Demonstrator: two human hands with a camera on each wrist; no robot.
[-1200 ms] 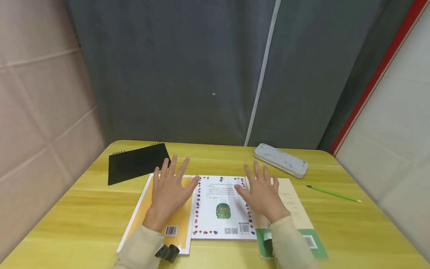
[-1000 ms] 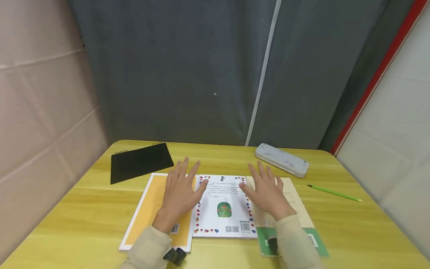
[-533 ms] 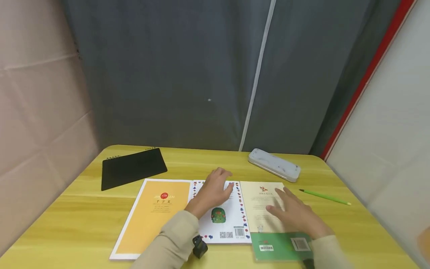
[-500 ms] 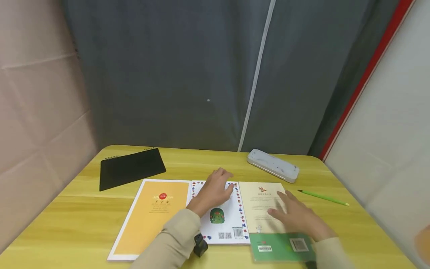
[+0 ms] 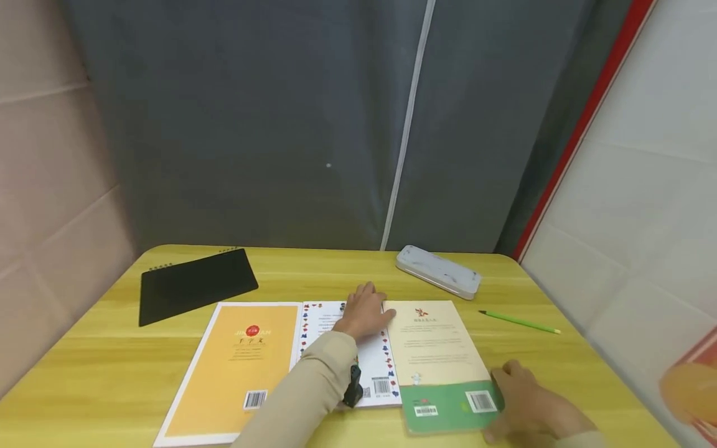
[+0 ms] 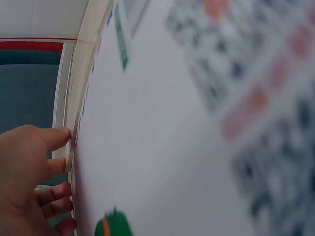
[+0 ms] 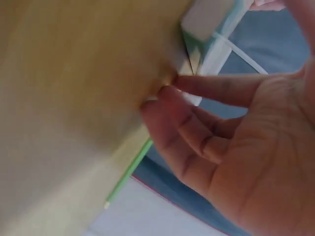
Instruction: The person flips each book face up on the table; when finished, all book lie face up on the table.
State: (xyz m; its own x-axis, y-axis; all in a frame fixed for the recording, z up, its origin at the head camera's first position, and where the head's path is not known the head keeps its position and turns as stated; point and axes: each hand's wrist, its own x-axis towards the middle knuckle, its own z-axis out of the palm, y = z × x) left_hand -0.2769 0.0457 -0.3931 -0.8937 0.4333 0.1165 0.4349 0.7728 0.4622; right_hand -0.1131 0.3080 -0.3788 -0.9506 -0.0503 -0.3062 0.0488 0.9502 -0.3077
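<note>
Three books lie side by side, face down: an orange book [image 5: 246,373], a white book [image 5: 316,323] with a patterned border, and a cream-and-green book [image 5: 434,348]. My left hand [image 5: 364,311] rests over the upper part of the white book, its fingertips at the book's surface in the left wrist view, with thumb beside the cream book's left edge. By the lower right corner of the cream-and-green book, my right hand [image 5: 523,398] has its fingers loosely bent. In the right wrist view its fingertips [image 7: 170,93] are down at the tabletop beside the book's edge, nothing between them.
A black spiral notebook [image 5: 196,286] lies at the back left of the yellow wooden table [image 5: 101,348]. At the back right sit a pale pencil case [image 5: 439,272] and a green pencil [image 5: 518,322]. A dark curtain [image 5: 252,137] hangs behind the table's far edge.
Both hands were spread over the books, left over the orange one, right over the cream one. The left has shifted right onto the white book; the right has come right and nearer.
</note>
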